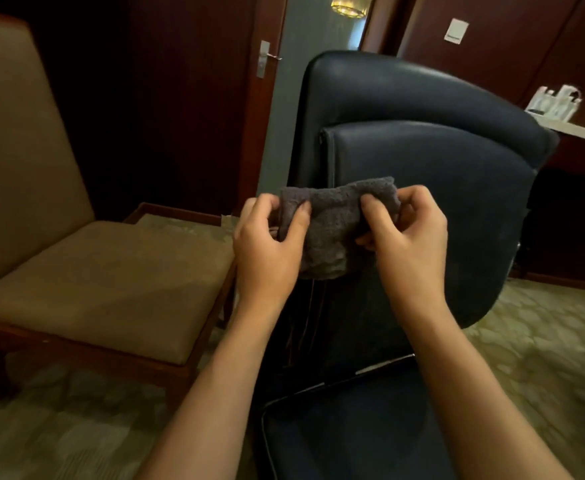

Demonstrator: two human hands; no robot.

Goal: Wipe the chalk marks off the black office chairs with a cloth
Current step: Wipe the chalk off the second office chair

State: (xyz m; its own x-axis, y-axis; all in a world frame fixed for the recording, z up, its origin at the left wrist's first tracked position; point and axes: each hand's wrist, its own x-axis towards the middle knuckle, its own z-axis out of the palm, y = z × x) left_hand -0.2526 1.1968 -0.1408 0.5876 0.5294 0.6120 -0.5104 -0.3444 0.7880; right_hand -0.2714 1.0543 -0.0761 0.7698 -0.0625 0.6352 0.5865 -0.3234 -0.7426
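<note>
Hands pinch cloth (chalk marks indiscernible).

Both hands hold a grey terry cloth up before the black office chair: the left hand pinches its left end, the right hand its right end. A tan upholstered chair stands left, on patterned carpet.

Tan upholstered chair on patterned carpet, dark wood door behind
</note>
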